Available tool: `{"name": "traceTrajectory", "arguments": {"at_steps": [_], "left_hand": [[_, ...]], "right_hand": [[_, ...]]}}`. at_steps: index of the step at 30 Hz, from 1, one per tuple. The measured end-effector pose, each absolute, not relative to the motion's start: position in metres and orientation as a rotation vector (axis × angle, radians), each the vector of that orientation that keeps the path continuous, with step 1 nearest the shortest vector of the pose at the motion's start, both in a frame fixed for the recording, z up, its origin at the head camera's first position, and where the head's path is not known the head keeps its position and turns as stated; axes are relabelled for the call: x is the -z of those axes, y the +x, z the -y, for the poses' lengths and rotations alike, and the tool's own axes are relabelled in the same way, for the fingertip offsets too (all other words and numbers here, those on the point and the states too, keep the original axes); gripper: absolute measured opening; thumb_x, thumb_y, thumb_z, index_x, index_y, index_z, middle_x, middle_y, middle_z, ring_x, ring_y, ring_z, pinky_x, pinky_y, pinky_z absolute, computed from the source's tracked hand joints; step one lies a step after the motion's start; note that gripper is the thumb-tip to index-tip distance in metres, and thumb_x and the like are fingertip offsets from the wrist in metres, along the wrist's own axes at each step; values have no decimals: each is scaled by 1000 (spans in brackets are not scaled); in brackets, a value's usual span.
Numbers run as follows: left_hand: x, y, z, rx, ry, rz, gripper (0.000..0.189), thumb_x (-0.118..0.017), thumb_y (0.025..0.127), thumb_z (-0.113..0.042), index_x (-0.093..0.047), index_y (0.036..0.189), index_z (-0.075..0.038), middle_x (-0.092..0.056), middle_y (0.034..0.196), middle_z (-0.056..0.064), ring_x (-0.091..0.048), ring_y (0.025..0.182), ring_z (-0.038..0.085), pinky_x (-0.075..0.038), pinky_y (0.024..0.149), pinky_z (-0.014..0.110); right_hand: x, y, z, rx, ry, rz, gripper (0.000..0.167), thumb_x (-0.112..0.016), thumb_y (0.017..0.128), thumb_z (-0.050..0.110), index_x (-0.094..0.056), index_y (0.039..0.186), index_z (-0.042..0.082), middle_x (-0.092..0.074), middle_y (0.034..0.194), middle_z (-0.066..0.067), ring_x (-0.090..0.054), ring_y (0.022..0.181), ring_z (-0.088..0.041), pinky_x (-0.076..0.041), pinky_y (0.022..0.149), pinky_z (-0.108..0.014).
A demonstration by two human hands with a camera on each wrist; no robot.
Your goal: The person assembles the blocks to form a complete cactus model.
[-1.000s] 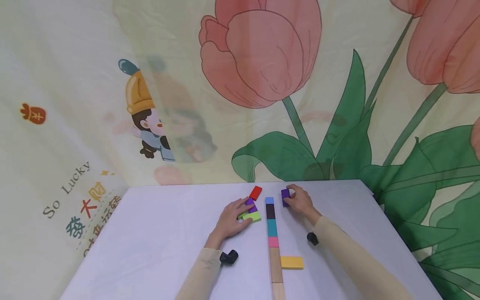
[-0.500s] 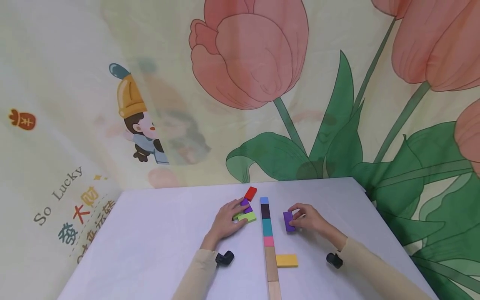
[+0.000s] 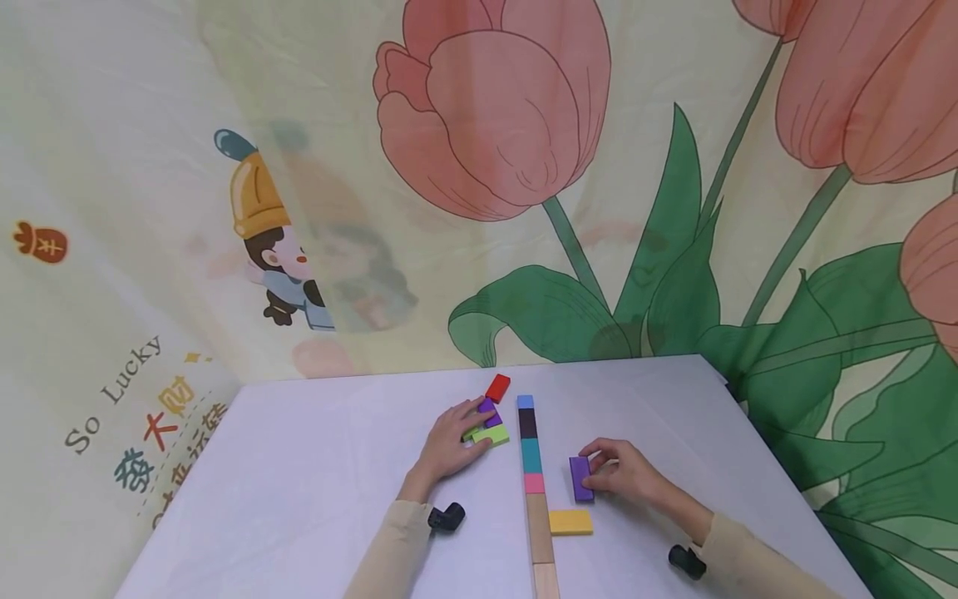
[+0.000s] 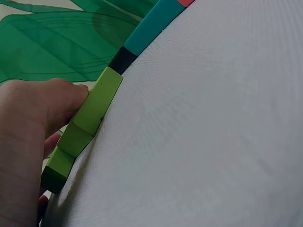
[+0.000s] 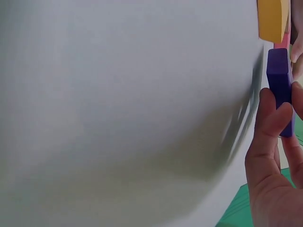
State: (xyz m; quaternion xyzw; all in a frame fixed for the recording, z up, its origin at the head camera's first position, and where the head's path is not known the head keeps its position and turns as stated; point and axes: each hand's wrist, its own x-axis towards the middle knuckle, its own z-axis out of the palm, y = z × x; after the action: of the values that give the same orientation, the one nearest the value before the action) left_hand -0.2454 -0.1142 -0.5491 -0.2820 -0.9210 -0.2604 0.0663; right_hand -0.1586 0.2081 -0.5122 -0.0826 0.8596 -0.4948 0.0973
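My right hand (image 3: 624, 472) pinches a purple block (image 3: 580, 480) between thumb and fingertips, close over the table to the right of a row of blocks. In the right wrist view the same purple block (image 5: 279, 75) stands between the fingers, near the yellow block's end. My left hand (image 3: 449, 439) rests with extended fingers on a small cluster left of the row. Under and beside its fingers are lime green blocks (image 3: 491, 435) and another purple block (image 3: 490, 413), partly covered. From the left wrist, the thumb touches a green block (image 4: 97, 101).
Blue, black, teal (image 3: 530, 455), pink (image 3: 534, 483) and tan blocks (image 3: 537, 528) form a straight row running toward the front. A yellow block (image 3: 571, 522) sticks out from its right side. Beyond the left hand lies a red block (image 3: 497, 388). A printed curtain (image 3: 524, 291) hangs behind the white table (image 3: 314, 482).
My right hand has carried the purple block from the far end of the table toward the front, nearer the yellow block. The left hand stays on its cluster; the head view has shifted slightly.
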Motion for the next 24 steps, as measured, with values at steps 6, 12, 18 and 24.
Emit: {"name": "traceTrajectory", "arguments": {"at_steps": [6, 12, 18, 24], "left_hand": [[549, -245, 114, 787, -852, 2771, 51, -59, 91, -42, -60, 138, -22, -42, 154, 3, -36, 141, 32, -29, 114, 55], [547, -244, 114, 788, -849, 2769, 51, -59, 91, -42, -60, 137, -22, -42, 154, 3, -36, 141, 32, -28, 114, 55], [548, -245, 114, 778, -845, 2770, 51, -60, 91, -42, -60, 138, -22, -42, 154, 3, -36, 142, 31, -27, 115, 54], [548, -245, 114, 781, -845, 2775, 51, -60, 91, -42, -60, 138, -22, -42, 154, 4, -36, 142, 32, -27, 115, 55]], "right_hand": [[515, -152, -208, 1468, -228, -2530, 37, -81, 78, 4, -64, 111, 1, -60, 86, -5, -60, 68, -17, -56, 60, -26], [517, -149, -209, 1474, -217, -2539, 37, -81, 78, 5, -65, 111, 2, -60, 86, -5, -60, 66, -17, -56, 58, -26], [519, -146, -210, 1496, -192, -2514, 38, -82, 77, 6, -65, 111, 1, -60, 87, -6, -59, 64, -18, -57, 59, -27], [519, -145, -210, 1508, -216, -2504, 39, -82, 78, 7, -66, 112, -1, -60, 87, -6, -59, 64, -19, -57, 58, -26]]}}
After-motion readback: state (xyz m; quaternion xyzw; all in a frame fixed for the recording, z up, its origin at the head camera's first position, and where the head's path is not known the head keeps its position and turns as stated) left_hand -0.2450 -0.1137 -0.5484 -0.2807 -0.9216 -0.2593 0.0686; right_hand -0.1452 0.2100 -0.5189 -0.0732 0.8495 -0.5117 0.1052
